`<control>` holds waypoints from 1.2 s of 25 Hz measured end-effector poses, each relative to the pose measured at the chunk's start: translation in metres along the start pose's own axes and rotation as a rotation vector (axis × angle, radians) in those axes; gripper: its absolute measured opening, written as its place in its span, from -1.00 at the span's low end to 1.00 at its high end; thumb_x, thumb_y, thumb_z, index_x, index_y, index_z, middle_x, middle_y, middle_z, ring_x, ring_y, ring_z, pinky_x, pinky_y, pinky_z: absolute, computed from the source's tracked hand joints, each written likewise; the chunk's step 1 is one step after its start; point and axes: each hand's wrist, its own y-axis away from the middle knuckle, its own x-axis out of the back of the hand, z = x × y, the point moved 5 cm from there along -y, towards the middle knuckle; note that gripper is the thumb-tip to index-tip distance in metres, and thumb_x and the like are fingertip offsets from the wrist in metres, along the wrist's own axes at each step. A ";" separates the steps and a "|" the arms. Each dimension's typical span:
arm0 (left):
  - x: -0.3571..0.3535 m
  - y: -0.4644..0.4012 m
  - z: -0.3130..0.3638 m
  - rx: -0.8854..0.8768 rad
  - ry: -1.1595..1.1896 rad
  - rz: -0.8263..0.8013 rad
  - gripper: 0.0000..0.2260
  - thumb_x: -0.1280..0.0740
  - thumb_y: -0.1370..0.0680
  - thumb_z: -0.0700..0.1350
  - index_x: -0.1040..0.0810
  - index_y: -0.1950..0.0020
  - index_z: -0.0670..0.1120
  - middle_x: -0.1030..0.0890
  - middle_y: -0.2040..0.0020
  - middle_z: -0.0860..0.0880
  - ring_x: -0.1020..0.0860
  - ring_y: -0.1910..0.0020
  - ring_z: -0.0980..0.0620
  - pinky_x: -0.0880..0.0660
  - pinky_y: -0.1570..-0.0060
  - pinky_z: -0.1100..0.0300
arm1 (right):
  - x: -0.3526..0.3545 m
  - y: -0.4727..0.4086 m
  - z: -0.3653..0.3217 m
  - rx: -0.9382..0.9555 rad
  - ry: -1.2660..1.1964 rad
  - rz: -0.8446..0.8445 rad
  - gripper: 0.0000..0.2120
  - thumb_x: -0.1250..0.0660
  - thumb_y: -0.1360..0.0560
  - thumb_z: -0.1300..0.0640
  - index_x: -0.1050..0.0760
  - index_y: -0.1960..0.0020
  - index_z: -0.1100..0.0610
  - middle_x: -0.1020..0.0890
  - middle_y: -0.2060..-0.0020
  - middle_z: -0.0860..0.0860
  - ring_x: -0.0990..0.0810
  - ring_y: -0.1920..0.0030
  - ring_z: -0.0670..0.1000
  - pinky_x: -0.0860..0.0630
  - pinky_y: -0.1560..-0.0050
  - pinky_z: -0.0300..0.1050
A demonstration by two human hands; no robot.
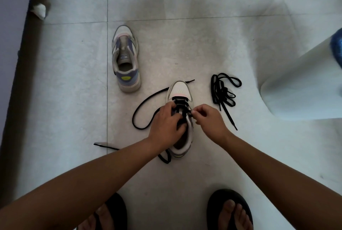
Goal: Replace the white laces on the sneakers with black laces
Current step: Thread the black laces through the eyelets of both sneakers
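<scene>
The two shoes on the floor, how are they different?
The near shoe has a black lace threaded through its front holes; the far shoe has no lace at all. The left hand and right hand work on the near shoe; nobody touches the far shoe. Both stand upright, toes pointing away, with the same pale colours.

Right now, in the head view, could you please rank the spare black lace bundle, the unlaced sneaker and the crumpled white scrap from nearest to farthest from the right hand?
Measured from the right hand:
1. Spare black lace bundle, just beyond the hand, to its right.
2. Unlaced sneaker, farther up and to the left.
3. Crumpled white scrap, far upper left by the wall.
</scene>
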 end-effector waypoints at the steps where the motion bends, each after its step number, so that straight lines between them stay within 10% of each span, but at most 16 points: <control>1: 0.000 -0.001 -0.001 0.005 -0.004 0.000 -0.74 -0.35 -0.49 -0.02 -0.62 -0.08 -0.15 -0.39 -0.30 -0.16 -0.40 -0.19 -0.12 -0.36 -0.11 0.08 | 0.003 -0.004 -0.003 -0.005 -0.052 0.004 -0.91 -0.30 -0.53 0.15 -0.51 0.15 0.06 -0.61 0.23 -0.04 -0.59 0.16 -0.02 -0.56 0.05 -0.04; 6: 0.002 -0.005 -0.003 -0.003 -0.026 -0.022 -0.76 -0.33 -0.51 -0.07 -0.63 -0.09 -0.16 -0.40 -0.30 -0.16 -0.41 -0.20 -0.16 -0.40 -0.10 0.02 | 0.002 -0.003 -0.029 0.575 0.770 0.092 -0.94 -0.36 -0.45 0.31 -0.49 0.10 0.23 -0.54 0.30 0.08 -0.54 0.32 0.11 -0.37 0.39 -0.12; 12: 0.003 -0.005 -0.003 0.002 0.000 -0.025 -0.75 -0.33 -0.50 -0.04 -0.63 -0.08 -0.14 -0.39 -0.29 -0.16 -0.39 -0.20 -0.14 -0.41 -0.12 0.01 | -0.001 -0.001 0.005 -0.171 -0.240 -0.110 -0.96 -0.30 -0.54 0.11 -0.51 0.05 0.07 -0.63 0.13 0.03 -0.60 0.18 -0.05 -0.54 0.22 -0.21; 19: 0.001 -0.006 -0.003 0.019 -0.007 -0.043 -0.76 -0.32 -0.51 -0.04 -0.62 -0.06 -0.16 -0.37 -0.29 -0.14 -0.37 -0.22 -0.13 -0.39 -0.10 0.04 | -0.001 0.006 -0.005 -0.128 -0.191 -0.026 -0.89 -0.35 -0.48 0.19 -0.45 0.20 0.12 -0.55 0.28 0.03 -0.53 0.23 -0.01 -0.56 0.19 -0.10; 24: 0.001 -0.006 -0.003 0.021 -0.026 -0.052 -0.75 -0.30 -0.51 -0.04 -0.62 -0.07 -0.15 -0.36 -0.30 -0.13 -0.37 -0.22 -0.12 -0.39 -0.11 0.06 | -0.004 0.010 -0.012 0.154 0.334 0.049 -0.73 -0.25 -0.49 0.18 -0.20 0.28 0.01 -0.40 0.44 -0.02 -0.34 0.45 -0.04 -0.29 0.42 -0.12; 30: 0.001 -0.008 -0.001 0.090 0.005 -0.023 -0.76 -0.32 -0.49 0.00 -0.58 -0.06 -0.12 -0.35 -0.26 -0.12 -0.35 -0.19 -0.11 -0.33 -0.05 0.07 | -0.002 0.004 0.000 0.017 -0.052 -0.065 -0.87 -0.26 -0.55 0.10 -0.50 -0.09 -0.01 -0.61 0.13 -0.04 -0.59 0.09 -0.05 -0.54 0.12 -0.22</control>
